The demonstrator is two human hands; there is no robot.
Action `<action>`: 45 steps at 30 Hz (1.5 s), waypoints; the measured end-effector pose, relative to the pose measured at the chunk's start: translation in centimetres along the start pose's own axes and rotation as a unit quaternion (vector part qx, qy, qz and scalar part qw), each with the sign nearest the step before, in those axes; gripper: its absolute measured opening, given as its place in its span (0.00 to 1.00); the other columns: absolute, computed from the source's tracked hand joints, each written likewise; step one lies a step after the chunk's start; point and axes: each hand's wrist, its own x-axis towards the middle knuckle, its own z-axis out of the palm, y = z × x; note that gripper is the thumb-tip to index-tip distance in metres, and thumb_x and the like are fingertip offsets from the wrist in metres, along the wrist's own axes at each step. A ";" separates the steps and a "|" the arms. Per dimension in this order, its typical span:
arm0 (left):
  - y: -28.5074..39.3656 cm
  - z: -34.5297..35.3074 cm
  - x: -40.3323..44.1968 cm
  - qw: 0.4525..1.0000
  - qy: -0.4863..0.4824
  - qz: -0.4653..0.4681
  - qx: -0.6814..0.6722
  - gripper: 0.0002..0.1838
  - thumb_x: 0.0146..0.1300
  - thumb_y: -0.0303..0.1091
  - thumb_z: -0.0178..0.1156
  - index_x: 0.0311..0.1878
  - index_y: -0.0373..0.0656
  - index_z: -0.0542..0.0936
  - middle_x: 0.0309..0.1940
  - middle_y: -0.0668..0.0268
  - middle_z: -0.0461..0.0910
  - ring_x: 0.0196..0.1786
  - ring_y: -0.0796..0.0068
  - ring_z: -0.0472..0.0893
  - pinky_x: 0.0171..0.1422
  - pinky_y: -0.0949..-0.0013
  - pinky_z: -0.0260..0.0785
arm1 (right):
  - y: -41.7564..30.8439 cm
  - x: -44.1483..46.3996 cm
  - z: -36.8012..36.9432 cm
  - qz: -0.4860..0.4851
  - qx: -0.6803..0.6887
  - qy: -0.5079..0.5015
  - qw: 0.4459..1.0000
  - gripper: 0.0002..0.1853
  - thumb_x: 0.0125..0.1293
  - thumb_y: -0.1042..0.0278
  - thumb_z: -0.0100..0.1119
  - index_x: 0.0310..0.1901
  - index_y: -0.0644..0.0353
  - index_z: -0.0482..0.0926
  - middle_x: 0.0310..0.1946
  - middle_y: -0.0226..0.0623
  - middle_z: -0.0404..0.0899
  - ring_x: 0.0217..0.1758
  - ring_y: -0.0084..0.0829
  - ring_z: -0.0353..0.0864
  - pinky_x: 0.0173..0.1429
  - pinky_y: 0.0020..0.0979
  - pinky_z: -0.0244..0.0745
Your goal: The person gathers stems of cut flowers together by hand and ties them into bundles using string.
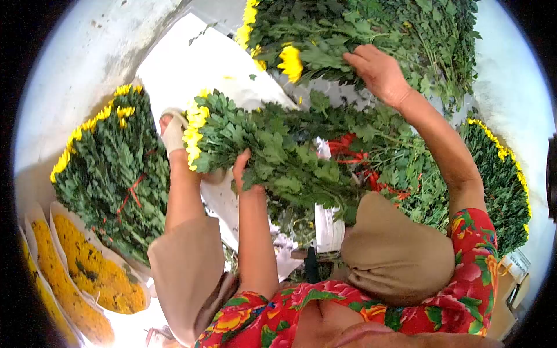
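Note:
My left hand (pixel 241 171) is closed around a bunch of yellow chrysanthemums (pixel 272 139). The bunch lies sideways across my lap, blooms to the left and leafy stems to the right; most of the fingers are hidden under the leaves. At the upper right, my right hand (pixel 380 75) pinches a leafy stem at the edge of a large chrysanthemum pile (pixel 360 29). A single yellow bloom (pixel 290 64), slightly blurred, sticks out to the left in line with that hand. Red ties (pixel 348 148) lie among the stems beside the held bunch.
A chrysanthemum bundle with red ties (pixel 116 174) stands at the left, another (pixel 499 180) at the right. Paper-wrapped yellow flowers (pixel 93 261) are at the lower left. A white sheet (pixel 185 64) lies before my foot. White paper strips (pixel 329 229) rest between my knees.

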 end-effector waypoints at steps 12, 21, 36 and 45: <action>2.3 -4.4 -2.4 0.999 -0.016 0.043 -0.022 0.29 0.55 0.32 0.62 0.63 0.37 0.74 0.57 0.56 0.79 0.58 0.55 0.79 0.64 0.51 0.72 | -12.8 -2.5 7.6 0.021 0.076 -0.179 0.981 0.11 0.57 0.74 0.56 0.43 0.58 0.75 0.37 0.40 0.74 0.46 0.44 0.78 0.43 0.42 0.77; 2.5 -4.5 -1.1 0.998 -0.040 0.028 -0.043 0.31 0.54 0.29 0.59 0.64 0.36 0.72 0.58 0.55 0.78 0.59 0.55 0.79 0.66 0.52 0.71 | -1.3 5.9 11.4 0.154 0.008 -0.110 0.982 0.24 0.60 0.58 0.62 0.57 0.55 0.73 0.49 0.44 0.79 0.54 0.48 0.77 0.53 0.46 0.74; 2.6 -1.9 -1.4 0.997 -0.076 0.024 -0.022 0.32 0.52 0.30 0.60 0.65 0.36 0.71 0.58 0.54 0.78 0.58 0.54 0.79 0.65 0.52 0.72 | 1.3 5.9 10.1 0.097 -0.138 -0.137 0.976 0.16 0.58 0.69 0.61 0.49 0.52 0.79 0.45 0.39 0.75 0.53 0.43 0.75 0.50 0.44 0.76; 1.8 -1.2 -0.5 0.996 -0.077 0.012 -0.033 0.31 0.53 0.30 0.60 0.64 0.34 0.71 0.56 0.53 0.79 0.58 0.54 0.79 0.65 0.52 0.72 | 2.9 8.8 13.0 0.016 -0.203 -0.028 0.979 0.14 0.56 0.71 0.58 0.45 0.50 0.84 0.59 0.43 0.72 0.60 0.43 0.72 0.60 0.43 0.71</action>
